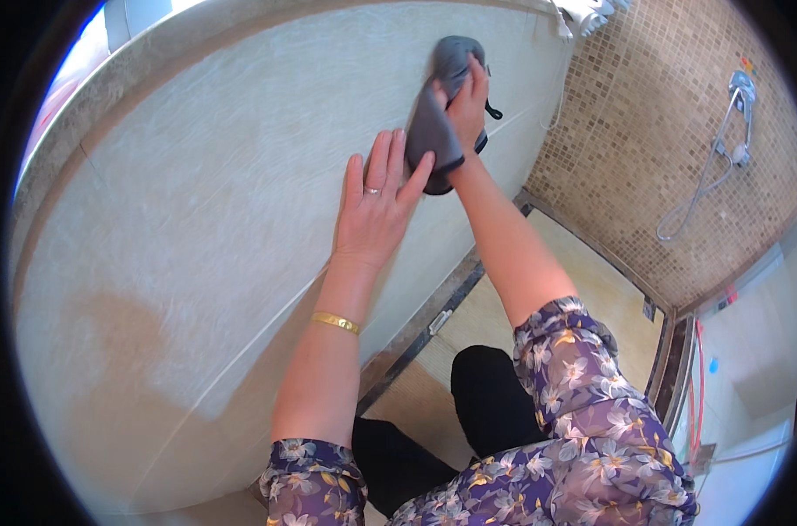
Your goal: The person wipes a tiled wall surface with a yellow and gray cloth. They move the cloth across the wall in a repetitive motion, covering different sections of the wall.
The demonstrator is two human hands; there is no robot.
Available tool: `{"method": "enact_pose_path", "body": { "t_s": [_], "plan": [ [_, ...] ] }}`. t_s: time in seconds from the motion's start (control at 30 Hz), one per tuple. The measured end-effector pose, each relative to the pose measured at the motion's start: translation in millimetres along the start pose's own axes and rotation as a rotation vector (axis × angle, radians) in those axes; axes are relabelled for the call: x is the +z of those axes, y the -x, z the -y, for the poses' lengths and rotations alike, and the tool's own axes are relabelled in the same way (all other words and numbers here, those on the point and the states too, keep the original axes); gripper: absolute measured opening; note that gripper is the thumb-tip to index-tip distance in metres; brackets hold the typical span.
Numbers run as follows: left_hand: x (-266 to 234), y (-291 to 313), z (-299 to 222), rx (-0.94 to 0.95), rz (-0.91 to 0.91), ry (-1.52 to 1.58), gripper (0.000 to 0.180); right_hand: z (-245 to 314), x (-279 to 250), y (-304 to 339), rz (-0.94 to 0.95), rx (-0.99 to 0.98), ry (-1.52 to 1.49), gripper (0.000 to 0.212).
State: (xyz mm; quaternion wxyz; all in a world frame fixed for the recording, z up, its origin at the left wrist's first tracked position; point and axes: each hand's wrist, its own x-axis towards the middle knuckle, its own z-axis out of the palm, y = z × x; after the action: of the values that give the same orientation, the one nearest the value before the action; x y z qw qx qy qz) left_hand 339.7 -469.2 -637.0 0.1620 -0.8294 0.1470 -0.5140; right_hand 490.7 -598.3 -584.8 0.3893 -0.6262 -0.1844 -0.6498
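Note:
My right hand presses a grey cleaning cloth with dark edging and a small black loop against the pale tiled wall. The cloth is folded over around the hand, one part above the fingers and another hanging beside the wrist. Just left of it, my left hand lies against the same wall with its fingers spread and holds nothing. Its thumb reaches the cloth's near edge; whether it touches the cloth I cannot tell. A ring and a gold bracelet are on the left hand and wrist.
A stone ledge runs along the wall's top beside a window. To the right, a hand shower with a looping hose hangs on a brown mosaic wall. Dark stone edging borders the beige floor. White fittings sit at the top.

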Motion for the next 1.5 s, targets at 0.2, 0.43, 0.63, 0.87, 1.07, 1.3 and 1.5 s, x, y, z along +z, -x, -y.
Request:
{"method": "enact_pose_path", "body": {
  "t_s": [0.2, 0.43, 0.63, 0.87, 1.07, 1.3, 1.5],
  "plan": [
    [9.7, 6.9, -2.2, -0.016, -0.026, 0.095, 0.065, -17.3, -9.3, 62.5, 0.133, 0.365, 0.101, 0.054],
    [1.1, 22.1, 0.7, -0.059, -0.011, 0.050, 0.052, 5.7, -23.5, 45.2, 0.127, -0.055, -0.025, 0.057],
    [1.4, 92.0, -23.1, -0.092, -0.130, -0.112, 0.040, -47.0, -42.6, 115.2, 0.121, -0.180, -0.040, 0.062],
    [-20.6, 233.6, -85.3, -0.219, -0.198, -0.260, 0.042, -7.1, -90.8, 147.1, 0.193, -0.673, -0.278, 0.056],
    [4.7, 258.1, -135.1, -0.405, -0.259, -0.219, 0.047, -43.7, -109.9, 223.6, 0.213, -0.654, -0.316, 0.051],
    [19.2, 207.5, -153.6, -0.440, -0.331, -0.208, 0.053, -19.9, -101.3, 161.2, 0.211, -0.805, -0.377, 0.055],
    [39.6, 227.5, -144.0, -0.459, -0.280, -0.247, 0.053, -51.9, -108.8, 213.8, 0.342, -0.794, -0.434, 0.056]
  ]
}}
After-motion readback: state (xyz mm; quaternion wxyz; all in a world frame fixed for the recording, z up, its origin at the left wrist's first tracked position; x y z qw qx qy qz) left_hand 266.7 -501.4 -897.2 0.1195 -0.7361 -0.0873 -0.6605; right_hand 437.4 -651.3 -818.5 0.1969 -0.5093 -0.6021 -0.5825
